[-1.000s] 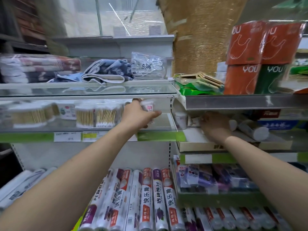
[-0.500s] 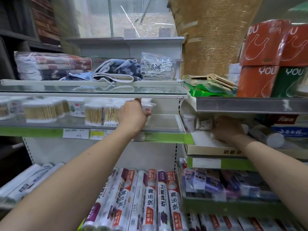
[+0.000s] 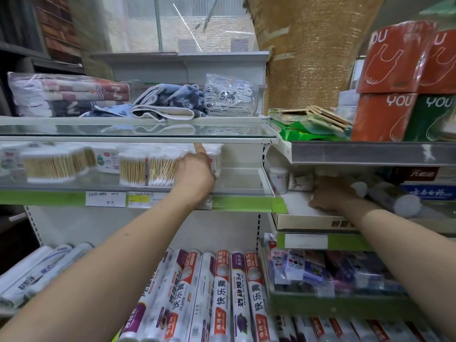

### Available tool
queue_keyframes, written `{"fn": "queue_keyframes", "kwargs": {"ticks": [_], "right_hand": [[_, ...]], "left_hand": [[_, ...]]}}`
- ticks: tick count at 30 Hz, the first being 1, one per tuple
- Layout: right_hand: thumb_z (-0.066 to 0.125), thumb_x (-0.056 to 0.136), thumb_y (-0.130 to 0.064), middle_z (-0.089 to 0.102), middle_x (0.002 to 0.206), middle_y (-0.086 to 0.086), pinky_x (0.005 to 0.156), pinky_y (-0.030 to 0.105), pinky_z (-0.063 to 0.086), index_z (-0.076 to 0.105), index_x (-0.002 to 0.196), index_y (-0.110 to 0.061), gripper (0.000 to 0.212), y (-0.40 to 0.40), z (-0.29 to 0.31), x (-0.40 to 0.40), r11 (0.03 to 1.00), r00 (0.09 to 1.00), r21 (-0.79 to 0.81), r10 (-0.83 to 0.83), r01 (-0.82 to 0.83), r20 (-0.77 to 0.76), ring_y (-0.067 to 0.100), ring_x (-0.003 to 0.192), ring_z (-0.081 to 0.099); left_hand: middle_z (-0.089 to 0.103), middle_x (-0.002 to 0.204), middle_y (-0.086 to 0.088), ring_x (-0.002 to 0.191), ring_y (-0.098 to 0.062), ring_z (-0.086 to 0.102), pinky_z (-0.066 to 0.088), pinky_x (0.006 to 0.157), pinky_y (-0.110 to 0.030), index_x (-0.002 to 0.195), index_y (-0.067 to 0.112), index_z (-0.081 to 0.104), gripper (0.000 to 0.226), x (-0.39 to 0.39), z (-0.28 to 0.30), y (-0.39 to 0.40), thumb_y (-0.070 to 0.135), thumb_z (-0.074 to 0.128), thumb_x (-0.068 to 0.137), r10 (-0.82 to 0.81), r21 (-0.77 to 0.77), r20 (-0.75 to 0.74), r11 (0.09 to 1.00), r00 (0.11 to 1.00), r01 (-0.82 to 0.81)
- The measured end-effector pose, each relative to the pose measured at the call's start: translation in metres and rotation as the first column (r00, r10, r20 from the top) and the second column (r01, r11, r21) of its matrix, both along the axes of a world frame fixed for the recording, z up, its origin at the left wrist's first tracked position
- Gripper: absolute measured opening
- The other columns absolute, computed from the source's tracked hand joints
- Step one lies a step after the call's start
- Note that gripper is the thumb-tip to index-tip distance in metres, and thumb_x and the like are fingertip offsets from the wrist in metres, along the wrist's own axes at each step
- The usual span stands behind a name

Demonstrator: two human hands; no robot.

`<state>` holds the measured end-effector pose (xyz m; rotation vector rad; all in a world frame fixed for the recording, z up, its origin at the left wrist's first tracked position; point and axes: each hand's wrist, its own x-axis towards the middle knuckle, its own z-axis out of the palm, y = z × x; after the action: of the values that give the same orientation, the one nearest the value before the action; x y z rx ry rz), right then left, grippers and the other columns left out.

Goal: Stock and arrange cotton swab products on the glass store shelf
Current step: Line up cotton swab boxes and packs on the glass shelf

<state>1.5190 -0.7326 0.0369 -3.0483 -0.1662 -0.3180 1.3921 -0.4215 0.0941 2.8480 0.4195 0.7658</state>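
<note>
So left hand [image 3: 195, 172] is wrapped round a clear cotton swab tub [image 3: 214, 159] on the glass shelf [image 3: 241, 181], right next to 2 more swab tubs [image 3: 145, 169], while right hand [image 3: 330, 193] lies flat-ish, fingers loose, on a white box [image 3: 296, 211] further right, w/ small jars [image 3: 278, 180] just behind.

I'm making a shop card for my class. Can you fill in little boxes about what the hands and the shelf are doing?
place: glass shelf in a store
left hand: holds a cotton swab tub at the right end of the row
row: wooden-stick swab tubs stand side by side to its left
right hand: reaches into the next shelf bay; what it touches is hidden
free space: bare glass right of the held tub
above: folded towels
below: plastic wrap rolls
</note>
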Motion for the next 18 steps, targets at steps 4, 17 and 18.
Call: {"fn": "queue_keyframes", "kwargs": {"ticks": [4, 17, 18], "right_hand": [[0.055, 0.081, -0.039, 0.066, 0.105, 0.007, 0.082, 0.039, 0.052, 0.054, 0.099, -0.02, 0.025, -0.008, -0.006, 0.008, 0.998, 1.0, 0.065, -0.003, 0.003, -0.003, 0.029, 0.095, 0.062], [0.057, 0.085, -0.071, 0.071, 0.095, -0.007, 0.077, 0.034, 0.048, 0.07, 0.094, -0.03, 0.044, 0.025, 0.021, -0.05, 0.7, 0.938, 0.627, 0.296, -0.341, 0.179, 0.016, 0.087, 0.064], [0.06, 0.081, -0.071, 0.072, 0.094, -0.005, 0.078, 0.035, 0.049, 0.071, 0.093, -0.029, 0.045, 0.029, 0.021, -0.052, 0.602, 0.932, 0.719, 0.302, -0.348, 0.199, 0.017, 0.087, 0.065]], "left_hand": [[0.061, 0.117, -0.022, 0.109, -0.041, 0.061, 0.044, 0.075, -0.039, 0.145, -0.001, 0.029, 0.058, -0.001, 0.002, -0.003, 0.011, 0.057, 0.095, 0.062, 0.156, 0.013, 0.986, 0.998, -0.063], [0.063, 0.112, -0.016, 0.105, -0.04, 0.062, 0.036, 0.071, -0.035, 0.124, 0.018, 0.051, 0.028, -0.008, 0.007, 0.008, 0.034, 0.056, 0.101, 0.094, 0.252, 0.064, 0.962, 0.994, -0.107], [0.063, 0.113, -0.017, 0.105, -0.041, 0.062, 0.036, 0.071, -0.036, 0.12, 0.018, 0.054, 0.028, -0.008, 0.007, 0.009, 0.038, 0.056, 0.101, 0.085, 0.238, 0.074, 0.966, 0.994, -0.1]]}}
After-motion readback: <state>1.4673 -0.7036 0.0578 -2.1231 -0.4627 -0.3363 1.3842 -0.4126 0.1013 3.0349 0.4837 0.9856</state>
